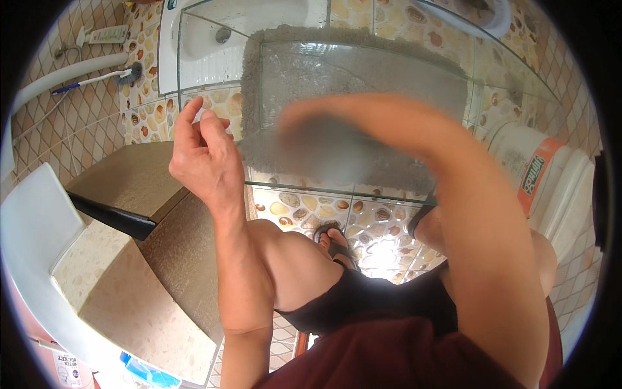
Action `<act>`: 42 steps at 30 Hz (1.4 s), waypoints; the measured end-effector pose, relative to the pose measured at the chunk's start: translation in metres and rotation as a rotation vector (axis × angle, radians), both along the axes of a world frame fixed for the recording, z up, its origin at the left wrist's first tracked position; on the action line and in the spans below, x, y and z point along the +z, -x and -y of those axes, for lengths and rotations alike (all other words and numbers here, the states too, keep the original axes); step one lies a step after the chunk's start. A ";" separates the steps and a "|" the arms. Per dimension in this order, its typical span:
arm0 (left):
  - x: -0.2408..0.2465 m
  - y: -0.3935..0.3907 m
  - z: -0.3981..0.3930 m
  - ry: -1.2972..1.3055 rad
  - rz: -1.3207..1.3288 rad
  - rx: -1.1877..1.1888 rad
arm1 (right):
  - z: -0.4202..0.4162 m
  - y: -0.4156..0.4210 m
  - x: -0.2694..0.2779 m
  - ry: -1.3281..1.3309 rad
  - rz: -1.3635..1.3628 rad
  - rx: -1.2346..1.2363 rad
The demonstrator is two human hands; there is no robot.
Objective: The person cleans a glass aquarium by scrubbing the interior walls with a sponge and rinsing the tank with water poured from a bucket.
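Observation:
A large rectangular glass tank point(342, 191) stands in front of me on a grey shaggy mat point(250, 97). My left hand point(206, 155) is raised at the tank's near left corner, its fingers curled apart from the thumb, with nothing in them. My right hand point(306, 116) is bent inward over the tank and strongly blurred. A grey, blurred patch lies under its palm; whether the hand holds a cloth or a sponge there cannot be told. Wet streaks and glints show on the glass bottom point(316, 63).
A white squat toilet point(170, 63) lies behind the tank. A brush point(129, 74) and a bottle point(108, 35) are at the upper left. A white bucket point(510, 146) stands right. Brown stone-like slabs point(131, 175) are at my left, above a shell-patterned tile floor point(301, 204).

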State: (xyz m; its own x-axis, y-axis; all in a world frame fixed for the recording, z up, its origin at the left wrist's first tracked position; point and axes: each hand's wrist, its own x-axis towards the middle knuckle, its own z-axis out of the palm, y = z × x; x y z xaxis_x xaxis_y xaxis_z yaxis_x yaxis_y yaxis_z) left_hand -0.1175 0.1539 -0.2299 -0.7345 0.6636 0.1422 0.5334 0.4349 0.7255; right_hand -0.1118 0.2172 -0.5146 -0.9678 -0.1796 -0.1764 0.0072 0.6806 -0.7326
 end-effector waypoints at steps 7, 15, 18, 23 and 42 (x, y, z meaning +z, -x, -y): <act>0.000 0.006 0.003 0.100 -0.022 -0.043 | 0.000 -0.004 0.007 0.141 0.105 -0.097; -0.001 0.005 0.002 0.006 -0.005 -0.011 | -0.017 -0.067 0.056 0.121 0.185 -0.039; 0.001 0.006 0.005 -0.093 0.047 0.026 | -0.013 -0.053 0.072 0.173 0.107 -0.044; 0.008 -0.012 -0.004 -0.031 0.121 -0.023 | 0.001 -0.029 0.011 0.070 0.023 -0.113; 0.000 -0.001 -0.002 0.057 -0.032 -0.067 | -0.021 -0.138 0.017 0.095 0.131 -0.123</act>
